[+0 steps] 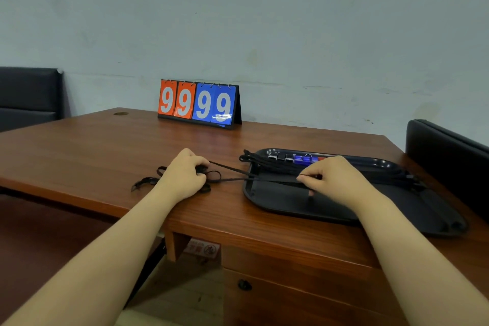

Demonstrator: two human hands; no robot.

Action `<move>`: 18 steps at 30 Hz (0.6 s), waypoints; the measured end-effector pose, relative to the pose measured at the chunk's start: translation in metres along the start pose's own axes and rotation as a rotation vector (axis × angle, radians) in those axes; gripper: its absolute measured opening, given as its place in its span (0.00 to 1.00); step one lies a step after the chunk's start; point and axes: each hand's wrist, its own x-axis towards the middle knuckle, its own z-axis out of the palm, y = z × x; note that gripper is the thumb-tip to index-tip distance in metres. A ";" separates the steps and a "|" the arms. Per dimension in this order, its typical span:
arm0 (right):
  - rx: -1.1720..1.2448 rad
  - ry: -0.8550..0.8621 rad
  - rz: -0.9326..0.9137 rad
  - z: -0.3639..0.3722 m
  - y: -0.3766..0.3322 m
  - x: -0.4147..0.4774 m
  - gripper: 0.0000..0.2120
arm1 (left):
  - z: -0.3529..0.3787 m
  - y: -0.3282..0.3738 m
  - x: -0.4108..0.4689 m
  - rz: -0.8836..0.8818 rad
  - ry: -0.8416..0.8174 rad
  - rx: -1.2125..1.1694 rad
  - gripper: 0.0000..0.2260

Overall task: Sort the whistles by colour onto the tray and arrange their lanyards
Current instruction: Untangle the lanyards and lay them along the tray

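Note:
A black tray (280, 201) lies on the right of the wooden desk. Along its far rim sit black whistles (274, 158), blue whistles (304, 159) and a bit of a red whistle (321, 159). Several black lanyards (267, 164) run across the tray to its right side. My right hand (336, 180) pinches one taut lanyard cord (238, 179) over the tray. My left hand (185, 174) rests on the desk left of the tray, curled round a dark whistle and the loose lanyard loops (214, 176); the whistle is mostly hidden.
A flip scoreboard (198, 103) showing 9 9 9 9 stands at the desk's far edge by the wall. Black chairs stand at far left (29, 95) and right (447, 161). The desk's front edge (238, 233) runs under my forearms, a drawer below it.

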 end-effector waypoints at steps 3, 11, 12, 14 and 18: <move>-0.117 0.030 -0.023 -0.001 -0.002 0.001 0.08 | -0.004 -0.001 -0.001 0.002 0.122 -0.039 0.13; -0.082 0.062 0.013 -0.002 -0.001 0.000 0.20 | -0.011 0.006 -0.005 -0.115 0.246 -0.506 0.05; -0.080 0.074 0.016 -0.003 -0.001 0.000 0.21 | -0.012 0.006 -0.005 -0.125 0.262 -0.545 0.05; -0.084 0.087 0.013 -0.002 -0.001 0.000 0.21 | -0.012 0.006 -0.005 -0.138 0.296 -0.531 0.06; -0.101 0.097 0.008 -0.001 -0.003 0.001 0.21 | -0.015 -0.001 -0.001 -0.193 0.489 -0.421 0.08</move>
